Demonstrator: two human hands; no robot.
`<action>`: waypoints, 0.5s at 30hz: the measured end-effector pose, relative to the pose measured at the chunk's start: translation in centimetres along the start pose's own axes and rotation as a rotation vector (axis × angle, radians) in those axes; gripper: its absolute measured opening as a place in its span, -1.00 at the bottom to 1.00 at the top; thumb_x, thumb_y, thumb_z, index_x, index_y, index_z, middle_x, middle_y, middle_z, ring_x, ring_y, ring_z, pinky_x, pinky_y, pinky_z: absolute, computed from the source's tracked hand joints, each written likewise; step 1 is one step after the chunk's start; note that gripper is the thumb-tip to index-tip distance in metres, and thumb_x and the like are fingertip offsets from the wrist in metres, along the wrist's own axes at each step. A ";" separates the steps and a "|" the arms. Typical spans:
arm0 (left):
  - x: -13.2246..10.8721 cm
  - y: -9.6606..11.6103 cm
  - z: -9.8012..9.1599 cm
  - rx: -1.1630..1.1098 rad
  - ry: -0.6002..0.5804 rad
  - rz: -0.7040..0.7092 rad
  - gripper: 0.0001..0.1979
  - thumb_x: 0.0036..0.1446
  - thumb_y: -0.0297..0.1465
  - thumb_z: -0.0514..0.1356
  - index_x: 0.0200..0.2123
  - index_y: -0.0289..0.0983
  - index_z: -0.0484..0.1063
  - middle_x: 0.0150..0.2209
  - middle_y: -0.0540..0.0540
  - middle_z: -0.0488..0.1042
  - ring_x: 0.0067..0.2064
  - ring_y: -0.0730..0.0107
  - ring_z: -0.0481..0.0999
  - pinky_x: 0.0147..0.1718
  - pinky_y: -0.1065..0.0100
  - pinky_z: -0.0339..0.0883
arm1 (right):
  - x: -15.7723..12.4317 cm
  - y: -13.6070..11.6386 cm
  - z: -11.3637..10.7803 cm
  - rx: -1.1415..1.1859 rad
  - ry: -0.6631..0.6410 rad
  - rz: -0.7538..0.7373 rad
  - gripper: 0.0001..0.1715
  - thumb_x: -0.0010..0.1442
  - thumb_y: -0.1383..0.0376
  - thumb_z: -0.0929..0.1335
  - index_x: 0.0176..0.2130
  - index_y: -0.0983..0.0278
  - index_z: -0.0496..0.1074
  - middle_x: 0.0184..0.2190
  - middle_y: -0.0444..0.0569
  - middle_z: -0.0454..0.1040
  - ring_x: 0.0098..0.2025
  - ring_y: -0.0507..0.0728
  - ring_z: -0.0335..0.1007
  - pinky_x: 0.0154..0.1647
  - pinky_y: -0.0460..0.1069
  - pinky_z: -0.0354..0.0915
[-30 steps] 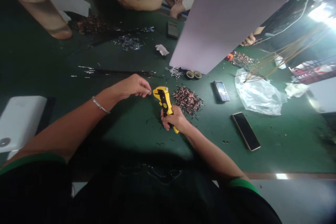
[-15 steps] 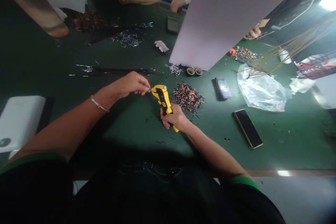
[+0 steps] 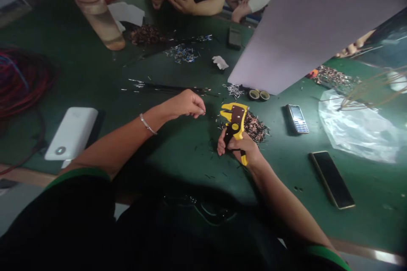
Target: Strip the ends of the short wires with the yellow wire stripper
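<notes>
My left hand (image 3: 192,104) is closed in a pinch over the green tabletop; whatever lies between its fingertips is too small to make out. To its right, my right hand (image 3: 244,146) grips a yellow and black wire stripper (image 3: 235,123) by the handles. The stripper's jaws are apart and point left toward my left fingertips, with a gap between. Behind the tool lies a pile of short copper-coloured wire scraps (image 3: 258,128), partly covered by it. A bundle of long thin black wires (image 3: 168,89) stretches across the table just beyond my left hand.
Silvery bits (image 3: 233,90) and two tape rolls (image 3: 259,95) lie by a tall pale panel (image 3: 280,29). A keypad phone (image 3: 297,118), a smartphone (image 3: 332,180) and a plastic bag (image 3: 359,127) are right. Left are a white power bank (image 3: 72,132) and a bottle (image 3: 103,23). A co-worker's hand (image 3: 184,3) holds a tool opposite.
The stripper's jaws have come away from my left fingertips, where they met before. My right hand has turned the tool slightly. The whole view has swung left, showing a red cable coil.
</notes>
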State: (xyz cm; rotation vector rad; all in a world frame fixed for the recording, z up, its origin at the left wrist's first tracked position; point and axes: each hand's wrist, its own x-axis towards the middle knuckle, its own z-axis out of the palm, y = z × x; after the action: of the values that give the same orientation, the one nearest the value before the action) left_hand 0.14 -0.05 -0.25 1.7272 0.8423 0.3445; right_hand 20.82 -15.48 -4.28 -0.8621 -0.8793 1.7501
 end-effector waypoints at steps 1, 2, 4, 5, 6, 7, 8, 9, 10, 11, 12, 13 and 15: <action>-0.2 0.2 0.2 0.012 0.000 0.005 -0.91 -0.10 -0.50 0.23 -0.50 -0.35 0.57 -0.67 0.01 0.41 -0.61 0.57 0.27 -0.59 0.45 0.05 | -0.1 -0.3 0.1 -0.006 0.015 -0.012 -0.72 -0.14 0.38 0.35 -0.31 0.31 0.40 -0.51 -0.09 0.43 -0.50 0.11 0.37 -0.42 0.09 0.37; -0.3 0.4 0.4 0.026 0.000 0.015 -0.91 -0.10 -0.49 0.23 -0.51 -0.34 0.56 -0.68 0.01 0.40 -0.60 0.57 0.27 -0.58 0.45 0.06 | -0.1 -0.5 0.2 -0.012 0.037 -0.025 -0.73 -0.14 0.37 0.35 -0.31 0.30 0.40 -0.50 -0.08 0.42 -0.48 0.12 0.37 -0.40 0.10 0.36; -0.6 0.8 0.7 0.063 0.002 0.040 -0.91 -0.10 -0.49 0.23 -0.53 -0.33 0.56 -0.67 0.01 0.41 -0.59 0.57 0.27 -0.56 0.44 0.07 | -0.1 -0.8 0.4 -0.019 0.073 -0.037 -0.72 -0.14 0.34 0.36 -0.31 0.28 0.41 -0.50 -0.08 0.42 -0.48 0.14 0.36 -0.38 0.11 0.35; -0.7 1.0 0.9 0.079 0.003 0.052 -0.91 -0.09 -0.49 0.23 -0.54 -0.33 0.56 -0.67 0.01 0.41 -0.59 0.57 0.27 -0.55 0.44 0.08 | -0.1 -0.8 0.5 -0.021 0.088 -0.048 -0.71 -0.15 0.33 0.37 -0.31 0.27 0.41 -0.50 -0.09 0.42 -0.48 0.14 0.36 -0.38 0.11 0.35; -0.9 1.1 1.1 0.091 0.003 0.061 -0.91 -0.09 -0.48 0.23 -0.53 -0.32 0.56 -0.66 0.01 0.42 -0.58 0.57 0.27 -0.55 0.43 0.08 | -0.1 -0.9 0.5 -0.023 0.102 -0.059 -0.70 -0.15 0.32 0.37 -0.30 0.27 0.41 -0.50 -0.09 0.42 -0.47 0.15 0.36 -0.36 0.12 0.35; -0.9 1.2 1.2 0.099 0.001 0.067 -0.91 -0.08 -0.48 0.23 -0.53 -0.32 0.57 -0.66 0.01 0.43 -0.58 0.57 0.27 -0.55 0.43 0.08 | -0.1 -0.9 0.6 -0.022 0.115 -0.067 -0.69 -0.16 0.32 0.38 -0.30 0.26 0.41 -0.50 -0.09 0.43 -0.47 0.15 0.36 -0.35 0.12 0.35; -1.0 1.2 1.3 0.103 -0.004 0.071 -0.90 -0.07 -0.46 0.24 -0.52 -0.31 0.57 -0.65 0.00 0.44 -0.58 0.56 0.28 -0.55 0.42 0.08 | 0.0 -1.0 0.7 -0.020 0.124 -0.070 -0.69 -0.16 0.33 0.38 -0.30 0.26 0.42 -0.49 -0.09 0.43 -0.46 0.15 0.36 -0.34 0.12 0.35; -1.1 1.2 1.5 0.102 -0.008 0.074 -0.90 -0.07 -0.45 0.24 -0.51 -0.31 0.57 -0.65 0.00 0.44 -0.58 0.56 0.28 -0.55 0.42 0.08 | 0.0 -1.0 0.8 -0.018 0.133 -0.070 -0.69 -0.16 0.33 0.39 -0.30 0.26 0.42 -0.48 -0.08 0.44 -0.45 0.15 0.37 -0.33 0.12 0.35; -1.1 1.2 1.6 0.099 -0.012 0.076 -0.90 -0.06 -0.45 0.24 -0.51 -0.30 0.58 -0.64 0.00 0.44 -0.58 0.55 0.29 -0.54 0.42 0.09 | 0.0 -1.1 0.8 -0.018 0.139 -0.066 -0.69 -0.17 0.33 0.39 -0.30 0.26 0.42 -0.47 -0.08 0.44 -0.45 0.15 0.37 -0.32 0.12 0.35; -1.1 1.2 1.7 0.094 -0.015 0.075 -0.91 -0.06 -0.44 0.24 -0.50 -0.30 0.58 -0.64 -0.01 0.44 -0.57 0.55 0.30 -0.54 0.42 0.10 | -0.1 -1.1 0.9 -0.019 0.144 -0.061 -0.69 -0.17 0.32 0.39 -0.30 0.26 0.42 -0.47 -0.08 0.44 -0.44 0.15 0.37 -0.32 0.12 0.35; -1.1 1.2 1.8 0.088 -0.019 0.074 -0.91 -0.05 -0.45 0.25 -0.50 -0.29 0.58 -0.64 -0.01 0.45 -0.57 0.54 0.31 -0.53 0.42 0.12 | -0.1 -1.2 1.0 -0.024 0.145 -0.056 -0.68 -0.17 0.32 0.39 -0.30 0.26 0.42 -0.46 -0.08 0.44 -0.44 0.15 0.37 -0.33 0.12 0.36; -1.1 1.2 1.9 0.078 -0.018 0.071 -0.91 -0.05 -0.45 0.25 -0.50 -0.29 0.58 -0.64 -0.01 0.45 -0.57 0.54 0.32 -0.52 0.42 0.13 | -0.1 -1.2 1.0 -0.033 0.142 -0.056 -0.67 -0.17 0.32 0.39 -0.29 0.26 0.42 -0.47 -0.08 0.45 -0.45 0.15 0.37 -0.33 0.12 0.36; -1.0 1.1 1.9 0.043 -0.010 0.062 -0.91 -0.05 -0.47 0.25 -0.50 -0.29 0.58 -0.65 -0.01 0.44 -0.57 0.55 0.31 -0.54 0.42 0.12 | -0.2 -1.1 1.0 -0.056 0.132 -0.057 -0.65 -0.15 0.33 0.39 -0.26 0.26 0.43 -0.46 -0.09 0.46 -0.44 0.15 0.39 -0.31 0.12 0.37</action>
State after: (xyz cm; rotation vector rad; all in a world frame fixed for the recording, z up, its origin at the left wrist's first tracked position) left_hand 1.02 -2.27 0.34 1.7968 0.7949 0.3615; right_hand 20.51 -15.54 -2.80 -0.9686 -0.8613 1.6070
